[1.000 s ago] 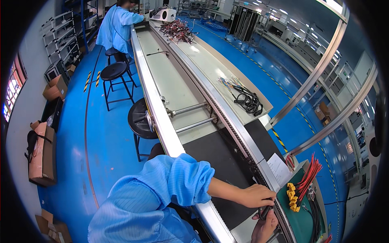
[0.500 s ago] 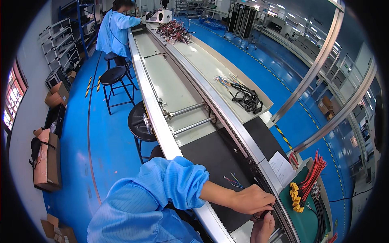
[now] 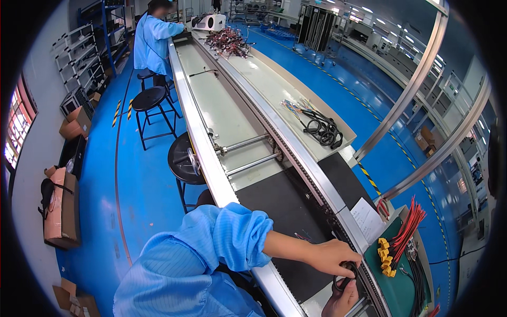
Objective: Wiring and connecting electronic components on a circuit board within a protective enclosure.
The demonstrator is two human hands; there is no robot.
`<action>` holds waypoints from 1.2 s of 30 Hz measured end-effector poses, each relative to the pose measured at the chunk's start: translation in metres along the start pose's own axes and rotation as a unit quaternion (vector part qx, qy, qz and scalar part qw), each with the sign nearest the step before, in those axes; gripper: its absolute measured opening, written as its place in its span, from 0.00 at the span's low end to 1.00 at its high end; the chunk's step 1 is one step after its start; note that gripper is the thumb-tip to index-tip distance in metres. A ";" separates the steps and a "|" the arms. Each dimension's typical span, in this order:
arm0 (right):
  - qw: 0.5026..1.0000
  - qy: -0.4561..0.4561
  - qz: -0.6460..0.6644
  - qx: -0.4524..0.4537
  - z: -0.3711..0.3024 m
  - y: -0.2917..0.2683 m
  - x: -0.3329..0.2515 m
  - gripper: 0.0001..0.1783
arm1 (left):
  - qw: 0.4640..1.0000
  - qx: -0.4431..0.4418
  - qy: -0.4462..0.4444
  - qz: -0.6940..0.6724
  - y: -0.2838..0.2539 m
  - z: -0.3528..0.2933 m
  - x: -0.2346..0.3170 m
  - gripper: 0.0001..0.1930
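Note:
Over the near end of the rail line, both hands are closed on a looped black cable [image 3: 339,283]. My left hand [image 3: 331,257] reaches in from the left under a blue sleeve and grips the loop from above. Below it, my right hand [image 3: 342,302] pinches the same loop, its wrist cut off by the lower edge. Thin coloured wire ends [image 3: 302,236] show just past my left forearm, over the black mat [image 3: 274,208]; whether they belong to this cable is hidden.
On the right, a green mat [image 3: 397,290] bears red wires [image 3: 406,232] with yellow connectors [image 3: 386,256], beside a white paper sheet [image 3: 367,219]. Farther off lie coiled black cables [image 3: 322,129] and a wire heap [image 3: 227,42]. Black stools [image 3: 185,158] stand left; a co-worker [image 3: 153,42] works at the far end.
My left hand has turned and risen slightly, so more of the black loop shows between my hands. The coloured wire ends have drawn closer to my left forearm.

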State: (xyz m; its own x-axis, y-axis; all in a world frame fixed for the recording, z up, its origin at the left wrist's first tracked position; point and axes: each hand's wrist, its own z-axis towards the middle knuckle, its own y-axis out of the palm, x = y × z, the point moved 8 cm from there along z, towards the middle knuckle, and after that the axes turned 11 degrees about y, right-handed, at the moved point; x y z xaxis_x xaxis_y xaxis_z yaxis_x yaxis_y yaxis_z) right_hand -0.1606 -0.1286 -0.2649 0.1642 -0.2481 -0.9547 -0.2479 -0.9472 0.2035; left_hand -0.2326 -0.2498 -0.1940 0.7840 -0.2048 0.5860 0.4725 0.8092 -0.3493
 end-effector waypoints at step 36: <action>0.801 -0.331 -0.496 0.052 -0.016 0.041 -0.065 0.24 | 0.975 -0.113 -0.160 0.103 0.012 -0.018 -0.022 0.09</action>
State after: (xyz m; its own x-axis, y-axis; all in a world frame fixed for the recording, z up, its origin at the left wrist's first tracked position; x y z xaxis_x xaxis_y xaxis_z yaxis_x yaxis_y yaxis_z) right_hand -0.1662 -0.1547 -0.1908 -0.2044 0.8109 -0.5483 -0.3931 -0.5810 -0.7127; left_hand -0.2369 -0.2453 -0.2244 0.7236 0.1605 0.6713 0.4233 0.6651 -0.6152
